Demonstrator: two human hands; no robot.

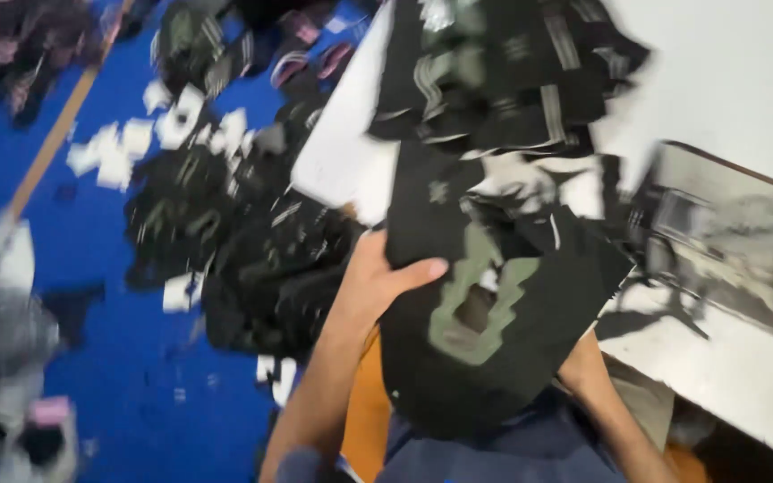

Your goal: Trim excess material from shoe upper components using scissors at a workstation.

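My left hand (378,284) grips the left edge of a black fabric piece (494,331) that carries a grey-green cut-out panel, thumb lying across its front. My right hand (583,362) is mostly hidden under the same piece at its lower right, holding it from below. The piece is lifted above my lap, its top touching a heap of similar black pieces with grey stripes (503,80) stacked on the white table (726,72). The picture is blurred by motion.
A sewing machine (726,250) stands on the table at the right. On the blue floor (109,358) at the left lie a large heap of black pieces (243,241), scattered white scraps (163,134) and grey bundles (2,358).
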